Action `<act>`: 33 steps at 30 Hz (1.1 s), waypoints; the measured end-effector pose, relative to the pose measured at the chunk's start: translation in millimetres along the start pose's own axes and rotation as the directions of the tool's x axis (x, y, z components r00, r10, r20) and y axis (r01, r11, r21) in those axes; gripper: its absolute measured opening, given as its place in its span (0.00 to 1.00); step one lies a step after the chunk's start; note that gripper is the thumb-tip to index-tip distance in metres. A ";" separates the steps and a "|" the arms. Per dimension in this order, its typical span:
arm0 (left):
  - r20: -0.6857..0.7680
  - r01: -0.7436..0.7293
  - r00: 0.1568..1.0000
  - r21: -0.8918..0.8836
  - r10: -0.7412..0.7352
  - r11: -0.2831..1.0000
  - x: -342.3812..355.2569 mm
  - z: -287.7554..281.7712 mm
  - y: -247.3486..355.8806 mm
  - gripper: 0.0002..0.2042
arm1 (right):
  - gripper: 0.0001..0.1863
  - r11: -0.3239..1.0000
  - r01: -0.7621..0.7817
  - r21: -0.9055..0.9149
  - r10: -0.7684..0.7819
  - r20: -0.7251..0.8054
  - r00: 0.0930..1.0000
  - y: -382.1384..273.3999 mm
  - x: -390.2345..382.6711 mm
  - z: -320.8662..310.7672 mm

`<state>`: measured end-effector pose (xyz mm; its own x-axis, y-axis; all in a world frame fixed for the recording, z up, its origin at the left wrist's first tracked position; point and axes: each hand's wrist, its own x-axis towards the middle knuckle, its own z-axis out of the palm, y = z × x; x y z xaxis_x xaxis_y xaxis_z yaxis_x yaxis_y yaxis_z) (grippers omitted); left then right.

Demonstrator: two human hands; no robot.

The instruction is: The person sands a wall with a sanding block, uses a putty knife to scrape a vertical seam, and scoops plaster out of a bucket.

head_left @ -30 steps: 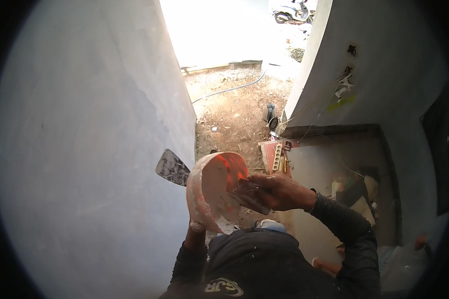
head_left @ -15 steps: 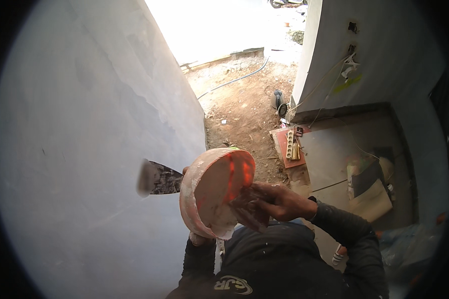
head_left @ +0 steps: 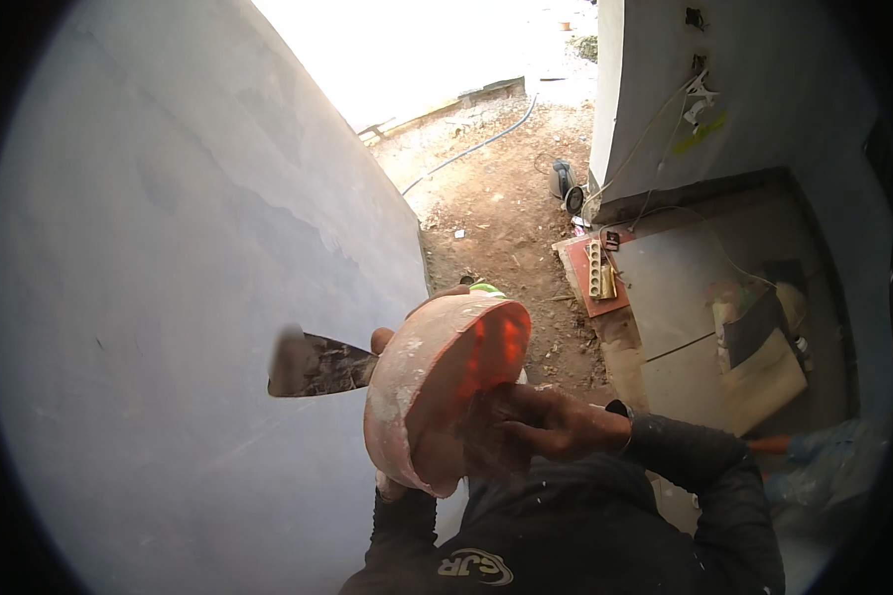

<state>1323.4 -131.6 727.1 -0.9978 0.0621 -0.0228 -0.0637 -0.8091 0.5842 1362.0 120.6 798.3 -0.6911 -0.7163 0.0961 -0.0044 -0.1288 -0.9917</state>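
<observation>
A round, shallow orange-pink bowl, crusted with pale plaster, is tilted in front of my body with its opening turned right. My left hand is closed on it from behind, and the bowl covers most of that hand. A putty knife with a wide, smeared blade sticks out leftward past those fingers, its handle hidden. My right hand reaches into the bowl with bent, closed fingers. Shadow and blur around the fingertips hide what they grip, if anything.
A grey plastered wall stands close on the left. Ahead, bare soil carries a blue hose. At right, a power strip sits on a reddish board, near cables and a dark appliance. A folded sheet lies on floor tiles.
The bowl has tipped further, so less of its inside shows. My right hand has moved slightly right and down, still at the bowl. The view has shifted a little.
</observation>
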 end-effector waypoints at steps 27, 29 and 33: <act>-0.003 0.108 0.994 -0.024 -0.108 0.994 -5.3 12.1 -28.1 0.32 | 0.26 0.732 0.198 0.652 0.217 -0.498 0.839 -71.7 -11.2 48.5; -0.009 0.096 0.995 -0.038 -0.096 0.995 -4.9 8.4 -28.5 0.32 | 0.26 0.829 0.193 0.526 0.174 -0.570 0.803 -59.4 -18.3 39.3; 0.021 0.108 0.994 -0.063 -0.107 0.992 8.9 6.6 -30.6 0.32 | 0.25 0.802 0.349 0.485 0.085 -0.671 0.737 -31.1 -34.8 32.3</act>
<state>1316.6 -102.5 714.4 -0.9846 0.1607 -0.0683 -0.1725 -0.8331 0.5256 1409.6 127.3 828.5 -0.9944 -0.0787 -0.0710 0.1057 -0.6862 -0.7197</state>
